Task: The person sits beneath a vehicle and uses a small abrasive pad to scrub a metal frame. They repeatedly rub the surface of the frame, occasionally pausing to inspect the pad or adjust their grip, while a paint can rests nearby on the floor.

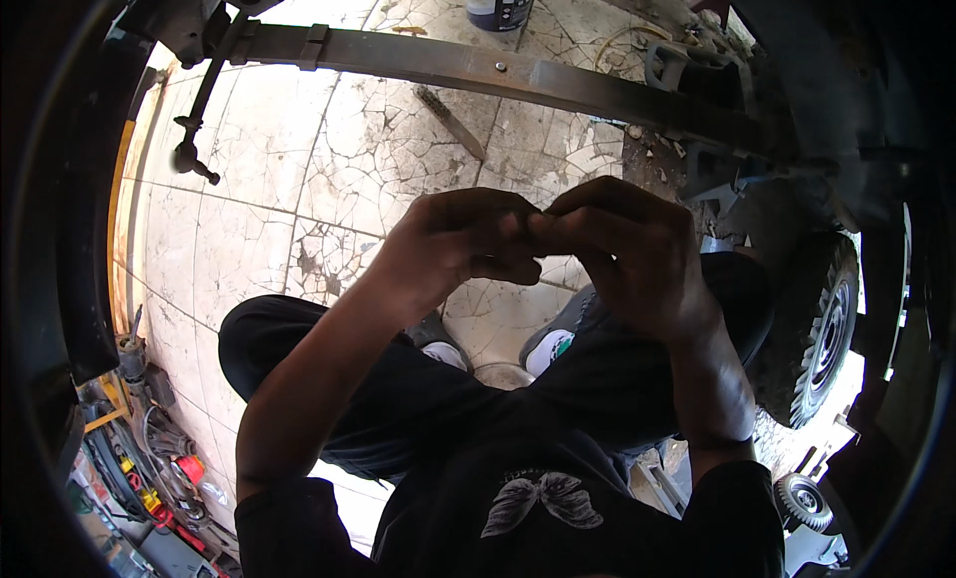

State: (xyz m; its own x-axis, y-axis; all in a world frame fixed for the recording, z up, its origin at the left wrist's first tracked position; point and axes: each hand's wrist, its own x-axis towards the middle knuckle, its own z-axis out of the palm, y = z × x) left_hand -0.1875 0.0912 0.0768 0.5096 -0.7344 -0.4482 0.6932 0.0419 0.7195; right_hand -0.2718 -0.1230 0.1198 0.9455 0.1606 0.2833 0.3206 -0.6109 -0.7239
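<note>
Hands meet in the middle of the view, raised above the lap, fingertips pressed together. The left hand comes in from the lower left, fingers curled, thumb and forefinger pinched toward the right hand, which arches over from the right with its knuckles up. Both grips are narrow, closed to a pinch at the spot where they touch; whatever sits between the fingertips is too small or too hidden to make out, so its shape, colour and the way it points cannot be told.

Beyond the hands, farther off, a long rusty leaf spring runs left to right across the scene, its long axis bending slightly with the lens, dark brown and flaky, with a bolt head near its middle. On the left a thin dark rod hangs down from it, ending in a knob. On the cracked white tiled floor just beyond the hands lies a wire brush, angled from far left to near right. At the far edge stands a dark paint can. Right of the hands, a knobby tyre stands upright. Near the person, two white shoe toes peek out between dark trouser legs. Tools and cables clutter the near left.
</note>
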